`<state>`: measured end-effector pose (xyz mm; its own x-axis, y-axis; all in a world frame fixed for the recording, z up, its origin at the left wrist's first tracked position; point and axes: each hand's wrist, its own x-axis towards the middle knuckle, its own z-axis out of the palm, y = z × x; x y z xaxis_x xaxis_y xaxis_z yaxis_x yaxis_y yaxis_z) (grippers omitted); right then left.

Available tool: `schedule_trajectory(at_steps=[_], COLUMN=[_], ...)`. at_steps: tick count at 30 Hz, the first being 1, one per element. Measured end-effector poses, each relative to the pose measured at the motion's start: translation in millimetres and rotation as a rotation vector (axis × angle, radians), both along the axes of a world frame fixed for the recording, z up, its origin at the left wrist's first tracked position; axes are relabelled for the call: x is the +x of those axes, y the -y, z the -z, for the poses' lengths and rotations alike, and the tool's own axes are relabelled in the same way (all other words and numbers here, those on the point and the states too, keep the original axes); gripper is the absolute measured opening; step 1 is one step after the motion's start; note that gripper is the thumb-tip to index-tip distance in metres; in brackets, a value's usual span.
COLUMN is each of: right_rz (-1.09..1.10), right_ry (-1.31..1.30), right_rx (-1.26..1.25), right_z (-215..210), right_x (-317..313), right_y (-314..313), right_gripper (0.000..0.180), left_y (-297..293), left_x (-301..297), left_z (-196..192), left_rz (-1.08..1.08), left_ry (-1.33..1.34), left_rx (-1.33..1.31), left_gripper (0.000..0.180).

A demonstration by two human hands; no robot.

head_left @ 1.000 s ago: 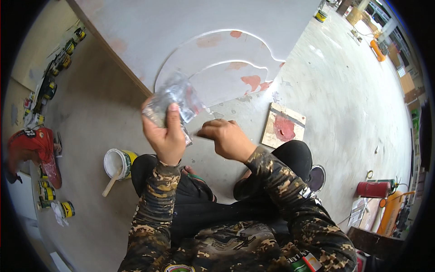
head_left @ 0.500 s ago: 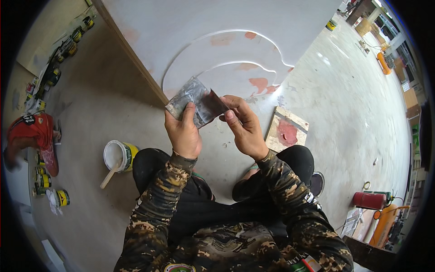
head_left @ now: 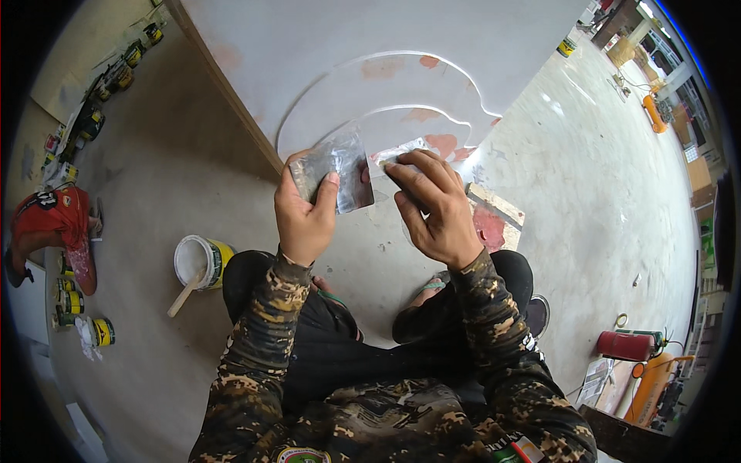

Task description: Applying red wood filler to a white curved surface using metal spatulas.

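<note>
My left hand [head_left: 305, 220] grips a flat, square metal putty scraper [head_left: 347, 166], thumb on its face. The smeared metal is shiny, with a small reddish dab near its right edge. Just to the right, my right hand [head_left: 441, 202] curls its fingers over a second thin, shiny metal scraper [head_left: 395, 150], mostly hidden beneath them. The two scrapers are slightly apart. Beyond them stands a pale grey panel [head_left: 370, 35] with curved raised trim and reddish filler patches. Partly behind my right hand, a board [head_left: 509, 210] with red putty lies on the floor.
A white bucket [head_left: 184, 262] with a wooden stick [head_left: 185, 295] stands left of my knee. Several cans [head_left: 103, 332] line the left side, where a person in red [head_left: 54, 216] crouches. A red cylinder [head_left: 624, 346] and an orange tank [head_left: 652, 386] lie at the right.
My right hand has drawn its scraper away from the left one and turned palm down, moving slightly right. The left scraper has become more upright.
</note>
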<state>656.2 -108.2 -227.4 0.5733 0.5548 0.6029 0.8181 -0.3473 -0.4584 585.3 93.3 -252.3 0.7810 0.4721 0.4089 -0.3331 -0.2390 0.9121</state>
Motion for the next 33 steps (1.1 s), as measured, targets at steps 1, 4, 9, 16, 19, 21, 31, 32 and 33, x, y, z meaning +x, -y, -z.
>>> schedule_trajectory(at_steps=[1, 4, 9, 16, 19, 21, 31, 32, 33], right_rz=[0.003, 0.011, -0.065, -0.165, -0.391, -0.471, -0.179, -0.114, -0.048], right_ry=[0.000, 0.112, 0.074, -0.702, -1.221, -1.228, -0.509, -0.321, -0.131], right_rx=[-0.002, -0.132, -0.198, 0.075, 0.781, 0.841, 0.232, -0.008, -0.246], right_z=[-2, -3, 0, 47, 52, 48, 35, 39, 44], right_x=[-1, -5, -15, 4, 3, -3, -14, -10, -6], right_y=[-1, -4, -5, -14, -16, -20, -22, -18, -15], right_gripper=[0.037, 0.040, 0.033, 0.024, 0.035, 0.035, 0.021, 0.022, 0.023], left_y=[2, 5, 2, -18, -16, -5, 2, -1, -2], left_x=[-1, -1, -1, 7, 11, 10, 9, 7, 6], left_z=[-4, 0, -1, -6, 10, 16, 18, 12, 6], left_rz=[0.015, 0.038, 0.014, -0.085, 0.005, 0.081, 0.043, 0.090, 0.137], left_ry=[-0.015, 0.008, 0.009, 0.188, 0.064, 0.025, 0.066, 0.072, 0.078], left_rx=[0.097, 0.114, 0.215, -0.465, -0.749, -0.811, -0.744, -0.798, -0.852], left_gripper=[0.028, 0.028, 0.029, 0.021, 0.025, 0.026, 0.026, 0.025, 0.024])
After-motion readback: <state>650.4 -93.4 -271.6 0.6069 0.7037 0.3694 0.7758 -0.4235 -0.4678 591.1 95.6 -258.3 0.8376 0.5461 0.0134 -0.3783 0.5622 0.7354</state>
